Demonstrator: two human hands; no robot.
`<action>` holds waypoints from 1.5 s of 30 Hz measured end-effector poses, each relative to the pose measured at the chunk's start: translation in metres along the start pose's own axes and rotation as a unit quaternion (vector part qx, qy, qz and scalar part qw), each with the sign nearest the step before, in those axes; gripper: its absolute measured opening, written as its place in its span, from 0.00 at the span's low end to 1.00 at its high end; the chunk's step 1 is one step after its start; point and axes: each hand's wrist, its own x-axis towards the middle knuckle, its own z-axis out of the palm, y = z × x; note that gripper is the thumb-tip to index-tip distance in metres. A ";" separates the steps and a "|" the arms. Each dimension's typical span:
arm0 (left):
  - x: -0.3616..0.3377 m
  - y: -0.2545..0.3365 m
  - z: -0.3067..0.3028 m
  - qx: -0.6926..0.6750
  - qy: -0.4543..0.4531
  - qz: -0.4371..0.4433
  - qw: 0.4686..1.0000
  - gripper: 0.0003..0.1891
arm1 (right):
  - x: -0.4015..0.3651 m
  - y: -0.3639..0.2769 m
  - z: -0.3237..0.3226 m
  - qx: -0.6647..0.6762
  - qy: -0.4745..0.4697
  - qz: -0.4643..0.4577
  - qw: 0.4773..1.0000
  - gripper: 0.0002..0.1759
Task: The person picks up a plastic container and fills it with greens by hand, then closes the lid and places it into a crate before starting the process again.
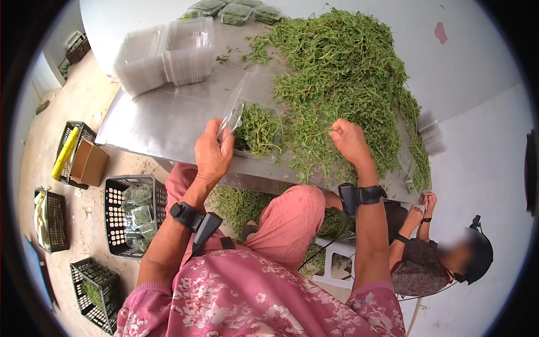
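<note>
My left hand [215, 150] grips the near left edge of a clear plastic clamshell box [238, 101], thumb and fingers closed on it. The box stands with its lid raised at the table's near edge, and leafy green sprigs [259, 130] fill its base. To the right, my right hand [352, 145] is over the near part of a large heap of loose greens [342, 67]. Its thumb and fingertips are pinched together; whatever is between them is too small to make out.
Stacked empty clamshells [163, 56] stand at the table's [146, 123] far left, with filled boxes [236, 13] at the back. A black crate [115, 224] of packed boxes sits on the floor at left. Another person [426, 261] works at right, hands at the table edge.
</note>
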 end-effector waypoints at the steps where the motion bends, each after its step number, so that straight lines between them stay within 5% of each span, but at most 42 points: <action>1: 0.000 0.001 0.000 -0.001 0.003 0.004 1.000 0.11 | 0.002 -0.004 0.003 0.015 -0.030 -0.024 0.999 0.12; 7: 0.000 0.002 -0.001 0.008 0.009 0.009 1.000 0.11 | 0.008 -0.021 0.017 -0.099 -0.101 -0.024 0.990 0.30; 13: 0.000 0.003 -0.002 0.011 0.003 0.007 1.000 0.11 | 0.022 -0.011 0.023 -0.132 -0.134 -0.011 0.982 0.21; 16: 0.000 0.004 -0.003 0.008 -0.003 0.002 1.000 0.11 | 0.023 0.000 0.019 -0.156 -0.101 -0.076 0.980 0.18; 21: 0.000 0.002 -0.001 0.006 -0.005 0.000 1.000 0.11 | 0.018 -0.013 -0.003 -0.047 -0.043 -0.002 0.998 0.14; 25: 0.000 0.004 -0.003 0.010 -0.011 -0.008 1.000 0.11 | 0.019 -0.019 0.000 0.015 -0.017 -0.046 0.999 0.17; 32: 0.000 0.005 -0.004 0.014 -0.012 -0.012 1.000 0.11 | 0.028 -0.031 0.034 -0.129 -0.128 -0.060 0.981 0.28; 38: 0.000 0.005 -0.004 0.023 -0.012 -0.007 1.000 0.11 | 0.036 -0.023 0.039 -0.149 -0.137 -0.074 0.976 0.20; 41: -0.001 0.004 -0.003 0.011 -0.005 -0.006 1.000 0.11 | 0.033 -0.014 0.036 -0.072 -0.067 -0.119 0.988 0.14; 45: 0.000 0.004 -0.004 0.025 -0.011 -0.004 1.000 0.11 | 0.031 -0.026 0.020 -0.024 -0.035 -0.046 0.998 0.12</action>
